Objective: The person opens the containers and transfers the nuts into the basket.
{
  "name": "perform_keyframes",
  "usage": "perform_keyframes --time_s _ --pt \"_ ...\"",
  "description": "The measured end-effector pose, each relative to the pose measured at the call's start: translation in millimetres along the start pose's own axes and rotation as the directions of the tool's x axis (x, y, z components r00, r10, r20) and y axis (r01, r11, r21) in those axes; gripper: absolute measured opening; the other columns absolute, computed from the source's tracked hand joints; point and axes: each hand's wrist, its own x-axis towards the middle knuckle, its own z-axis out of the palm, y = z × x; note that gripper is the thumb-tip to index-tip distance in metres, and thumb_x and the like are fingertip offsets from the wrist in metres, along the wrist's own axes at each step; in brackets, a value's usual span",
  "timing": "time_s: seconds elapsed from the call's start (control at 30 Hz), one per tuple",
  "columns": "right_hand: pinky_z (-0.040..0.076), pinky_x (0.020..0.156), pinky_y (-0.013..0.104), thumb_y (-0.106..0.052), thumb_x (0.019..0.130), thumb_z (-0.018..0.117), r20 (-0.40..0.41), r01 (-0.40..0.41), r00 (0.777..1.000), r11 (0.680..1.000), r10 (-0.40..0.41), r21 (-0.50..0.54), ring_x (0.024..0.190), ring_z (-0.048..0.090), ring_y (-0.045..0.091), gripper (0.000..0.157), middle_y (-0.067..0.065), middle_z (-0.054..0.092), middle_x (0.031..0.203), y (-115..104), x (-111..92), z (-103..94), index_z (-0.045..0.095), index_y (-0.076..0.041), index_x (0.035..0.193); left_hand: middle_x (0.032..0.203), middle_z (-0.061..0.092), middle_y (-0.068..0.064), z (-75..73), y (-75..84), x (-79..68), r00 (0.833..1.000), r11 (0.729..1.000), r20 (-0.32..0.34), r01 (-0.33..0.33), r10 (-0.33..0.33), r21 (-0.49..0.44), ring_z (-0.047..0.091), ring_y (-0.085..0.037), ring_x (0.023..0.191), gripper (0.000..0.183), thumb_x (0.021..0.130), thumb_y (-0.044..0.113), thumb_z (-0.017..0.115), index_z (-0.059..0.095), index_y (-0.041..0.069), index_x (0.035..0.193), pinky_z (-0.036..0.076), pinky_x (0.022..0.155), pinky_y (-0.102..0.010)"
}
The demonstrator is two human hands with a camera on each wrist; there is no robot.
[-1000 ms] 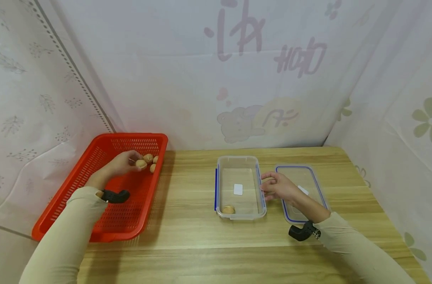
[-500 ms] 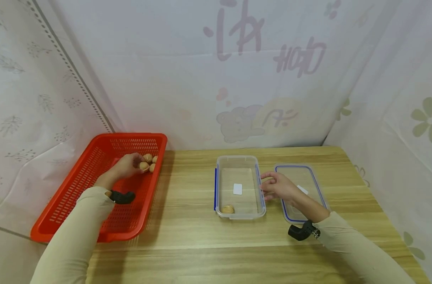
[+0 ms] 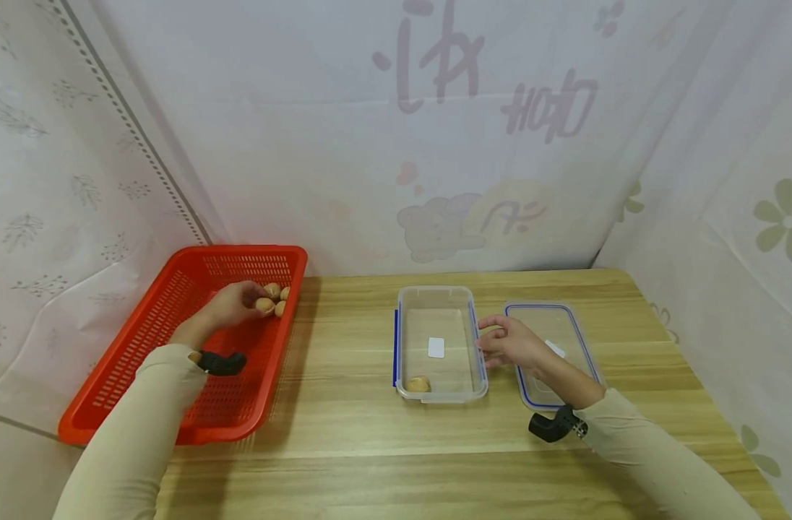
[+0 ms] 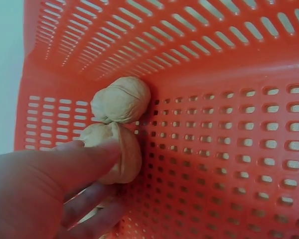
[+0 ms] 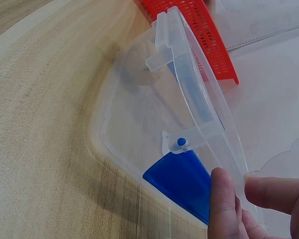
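In the head view, my left hand (image 3: 233, 305) reaches into the red plastic basket (image 3: 262, 404) at the left. Its thumb and fingers pinch a walnut (image 4: 127, 154), with the thumb lying across the shell in the left wrist view. Another walnut (image 4: 124, 99) touches it from behind, and others lie partly hidden under the fingers. My right hand (image 3: 513, 342) holds the right rim of a clear lidless food container (image 3: 435, 396), thumb and fingers on either side of the wall (image 5: 239, 169). One walnut (image 3: 418, 383) sits in the container's near left corner.
The clear lid (image 3: 545, 312) with a blue seal lies flat on the wooden table (image 3: 344, 426), right of the container and partly under my right forearm. A blue side latch (image 5: 182, 181) hangs down. Printed white curtains (image 3: 344, 144) enclose the table's back and sides.
My left hand has shifted a little right and down with the walnut, bringing it against the other walnuts in the basket. It has hardly moved over the last half second. The right hand stays put.
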Motion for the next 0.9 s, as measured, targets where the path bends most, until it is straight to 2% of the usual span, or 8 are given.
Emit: perform_keyframes --time_s 0.23,0.4,0.53,0.63,0.83,0.87,0.9 --pt "0.061 0.069 0.030 0.002 0.100 0.060 0.007 0.003 1.000 1.000 -0.003 0.001 0.082 0.065 0.017 0.046 0.012 0.064 0.099 -1 -1 0.1 0.039 0.011 0.140 0.128 0.057 -0.035 -16.1 10.2 -5.7 0.998 0.998 -0.036 0.051 -0.052 -0.030 0.054 -0.052 0.121 0.039 0.104 0.017 0.060 0.054 -0.012 0.129 0.048 0.097 -0.062" --pt "0.061 0.069 0.029 0.002 0.100 0.060 0.009 0.002 1.000 1.000 -0.002 0.001 0.081 0.065 0.017 0.047 0.012 0.064 0.098 -2 -1 0.0 0.038 0.011 0.140 0.134 0.054 -0.035 -31.3 26.0 -7.3 0.996 0.998 -0.066 0.054 -0.055 -0.014 0.050 -0.051 0.125 0.048 0.108 0.028 0.052 0.050 -0.011 0.137 0.046 0.099 -0.062" --pt "0.061 0.068 0.029 0.002 0.099 0.060 0.011 0.003 1.000 1.000 -0.003 0.003 0.081 0.065 0.017 0.047 0.012 0.064 0.098 -3 -2 -0.1 0.039 0.011 0.140 0.139 0.051 -0.033 -37.7 41.4 -6.4 0.997 0.999 -0.074 0.038 -0.037 0.009 0.046 -0.050 0.129 0.052 0.108 0.033 0.050 0.048 -0.008 0.141 0.041 0.102 -0.065" --pt "0.061 0.069 0.029 0.002 0.099 0.060 0.013 0.001 1.000 1.000 -0.001 0.001 0.082 0.065 0.017 0.047 0.013 0.064 0.099 -2 -2 -0.1 0.039 0.011 0.140 0.143 0.048 -0.032 -39.6 57.4 -5.1 0.998 0.999 -0.056 0.008 -0.007 0.035 0.043 -0.050 0.132 0.055 0.108 0.036 0.049 0.047 -0.006 0.143 0.036 0.106 -0.066" --pt "0.061 0.068 0.029 0.002 0.100 0.060 0.018 0.002 1.000 1.000 -0.002 0.006 0.081 0.065 0.016 0.047 0.012 0.064 0.098 -2 -1 -0.6 0.038 0.010 0.140 0.150 0.046 -0.027 -36.9 102.0 -2.5 0.997 0.996 -0.001 -0.080 0.081 0.037 0.039 -0.046 0.140 0.053 0.107 0.029 0.055 0.046 -0.004 0.148 0.031 0.113 -0.063" --pt "0.061 0.068 0.029 0.002 0.100 0.060 0.018 0.003 1.000 1.000 -0.003 0.007 0.081 0.065 0.016 0.047 0.012 0.064 0.098 -1 -1 -0.6 0.038 0.010 0.140 0.148 0.047 -0.027 -35.8 108.5 -2.4 0.996 0.995 0.013 -0.092 0.092 0.031 0.045 -0.047 0.135 0.054 0.107 0.027 0.056 0.044 -0.004 0.149 0.032 0.113 -0.062" --pt "0.061 0.068 0.028 0.002 0.100 0.060 0.019 0.004 1.000 1.000 -0.004 0.007 0.081 0.065 0.016 0.046 0.011 0.064 0.097 -2 -1 -0.6 0.038 0.010 0.140 0.150 0.045 -0.027 -34.4 114.5 -2.0 0.993 0.993 0.024 -0.113 0.112 0.041 0.045 -0.047 0.135 0.055 0.107 0.027 0.056 0.043 -0.004 0.150 0.031 0.114 -0.062"
